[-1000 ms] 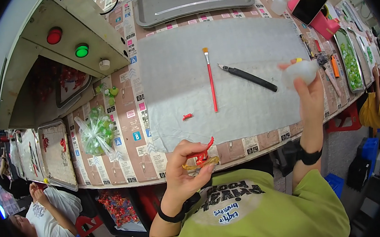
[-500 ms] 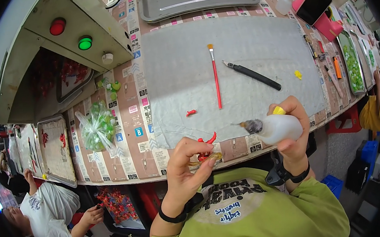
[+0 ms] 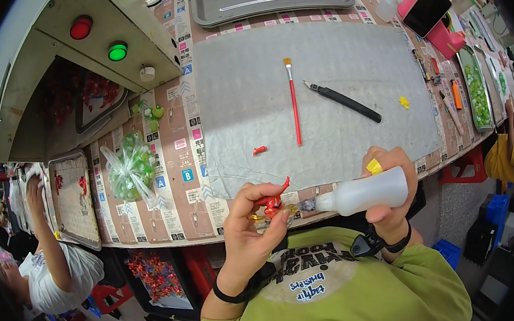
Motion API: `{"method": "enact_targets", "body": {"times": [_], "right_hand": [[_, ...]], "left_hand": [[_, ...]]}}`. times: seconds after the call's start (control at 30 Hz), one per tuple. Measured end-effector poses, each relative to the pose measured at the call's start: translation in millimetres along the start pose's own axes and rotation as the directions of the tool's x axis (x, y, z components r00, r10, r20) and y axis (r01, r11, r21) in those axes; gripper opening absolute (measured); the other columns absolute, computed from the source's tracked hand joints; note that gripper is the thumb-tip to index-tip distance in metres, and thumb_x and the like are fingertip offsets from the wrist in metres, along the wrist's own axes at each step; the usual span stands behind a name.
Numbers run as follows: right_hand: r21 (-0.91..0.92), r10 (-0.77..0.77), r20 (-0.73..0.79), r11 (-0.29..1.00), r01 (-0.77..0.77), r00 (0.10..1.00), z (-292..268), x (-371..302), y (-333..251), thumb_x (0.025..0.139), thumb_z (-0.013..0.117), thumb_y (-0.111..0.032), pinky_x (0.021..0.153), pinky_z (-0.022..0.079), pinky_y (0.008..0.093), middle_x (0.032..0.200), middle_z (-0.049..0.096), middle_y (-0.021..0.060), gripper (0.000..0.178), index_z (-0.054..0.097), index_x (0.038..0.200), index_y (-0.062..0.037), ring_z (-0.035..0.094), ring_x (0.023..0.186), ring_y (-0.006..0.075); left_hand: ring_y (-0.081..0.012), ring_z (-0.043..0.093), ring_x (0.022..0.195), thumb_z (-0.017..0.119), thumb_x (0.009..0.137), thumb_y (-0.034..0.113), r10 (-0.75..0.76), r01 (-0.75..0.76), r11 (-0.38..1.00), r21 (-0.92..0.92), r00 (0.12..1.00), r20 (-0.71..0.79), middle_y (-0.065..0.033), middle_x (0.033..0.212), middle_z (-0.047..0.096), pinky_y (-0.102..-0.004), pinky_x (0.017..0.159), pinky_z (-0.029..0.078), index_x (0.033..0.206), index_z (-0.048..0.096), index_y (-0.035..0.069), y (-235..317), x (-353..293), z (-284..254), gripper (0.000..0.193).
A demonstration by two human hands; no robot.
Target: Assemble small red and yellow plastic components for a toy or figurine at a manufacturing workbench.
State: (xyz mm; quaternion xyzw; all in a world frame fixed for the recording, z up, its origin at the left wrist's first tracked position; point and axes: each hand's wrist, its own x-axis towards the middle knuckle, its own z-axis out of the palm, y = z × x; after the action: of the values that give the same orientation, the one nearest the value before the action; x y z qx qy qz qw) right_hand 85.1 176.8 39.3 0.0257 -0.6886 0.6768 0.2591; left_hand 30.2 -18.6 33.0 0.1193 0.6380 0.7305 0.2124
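Between the thumb and fingers of my left hand [image 3: 248, 228] is a small red figurine [image 3: 272, 207] with a yellowish, see-through part. My right hand [image 3: 398, 218] grips a white squeeze bottle [image 3: 367, 193] lying nearly level, its dark, smudged nozzle [image 3: 305, 205] pointing left. The nozzle tip meets or almost meets the figurine; I cannot tell which. A small yellow piece [image 3: 374, 166] shows at the fingers of my right hand, beside the bottle. On the grey cloth [image 3: 227, 102] ahead lie a red-handled brush [image 3: 295, 111], a black craft knife [image 3: 347, 102], a small red piece [image 3: 260, 151] and a yellow piece [image 3: 404, 103].
A metal tray [image 3: 274, 12] stands at the back. To the left are a machine with red and green lights [image 3: 149, 41], a bag of green pieces [image 3: 132, 168] and a worn tray [image 3: 74, 207]. A phone [image 3: 426, 8] leans on a pink stand. Co-workers sit either side.
The bottle has swung level and moved left, bringing its nozzle to the figurine. My left hand has turned the figurine slightly. The co-worker at the left has reached an arm forward.
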Motion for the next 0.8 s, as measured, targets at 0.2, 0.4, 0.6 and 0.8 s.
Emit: {"method": "enact_targets", "body": {"times": [0.2,0.4,0.6,0.8], "right_hand": [[-0.101,-0.047,0.077,0.993,0.054,0.996,-1.5,0.1,3.8,0.056,0.084,-0.028,0.050,0.034,0.0227,0.073,0.054,0.0048,0.055,0.049,0.090,-0.0019,0.044,0.058,0.0101],[-0.116,-0.041,0.053,0.992,0.046,0.998,-0.3,-0.5,3.5,0.057,0.084,-0.030,0.050,0.034,0.0227,0.072,0.054,0.0045,0.055,0.049,0.089,-0.0020,0.044,0.057,0.0099],[-0.121,-0.038,0.062,0.992,0.045,0.997,-0.1,-0.1,3.7,0.058,0.083,-0.029,0.049,0.035,0.0226,0.072,0.053,0.0042,0.054,0.049,0.089,-0.0020,0.044,0.057,0.0098],[-0.097,-0.031,0.046,0.995,0.035,0.998,2.4,0.3,2.9,0.058,0.083,-0.029,0.048,0.034,0.0228,0.071,0.053,0.0041,0.053,0.049,0.088,-0.0021,0.044,0.056,0.0098]], "left_hand": [[-0.0081,0.049,0.082,0.061,0.072,-0.007,-0.006,0.006,1.000,0.030,1.000,-0.007,-0.0019,0.087,0.047,-0.0199,0.077,0.038,0.104,0.052,0.000,2.1,0.1,1.8,0.034],[-0.0084,0.049,0.081,0.061,0.072,-0.007,-0.003,0.003,0.999,0.043,1.000,-0.004,-0.0020,0.086,0.047,-0.0201,0.077,0.038,0.104,0.053,0.000,1.3,0.2,2.0,0.034],[-0.0086,0.049,0.082,0.061,0.072,-0.006,0.002,-0.002,0.999,0.051,1.000,0.003,-0.0023,0.087,0.047,-0.0203,0.077,0.039,0.104,0.053,0.000,1.0,0.3,1.5,0.034],[-0.0086,0.049,0.083,0.061,0.072,-0.006,0.000,0.000,0.999,0.051,1.000,0.003,-0.0025,0.088,0.047,-0.0204,0.078,0.039,0.105,0.053,0.000,2.3,-0.4,1.5,0.034]]}}
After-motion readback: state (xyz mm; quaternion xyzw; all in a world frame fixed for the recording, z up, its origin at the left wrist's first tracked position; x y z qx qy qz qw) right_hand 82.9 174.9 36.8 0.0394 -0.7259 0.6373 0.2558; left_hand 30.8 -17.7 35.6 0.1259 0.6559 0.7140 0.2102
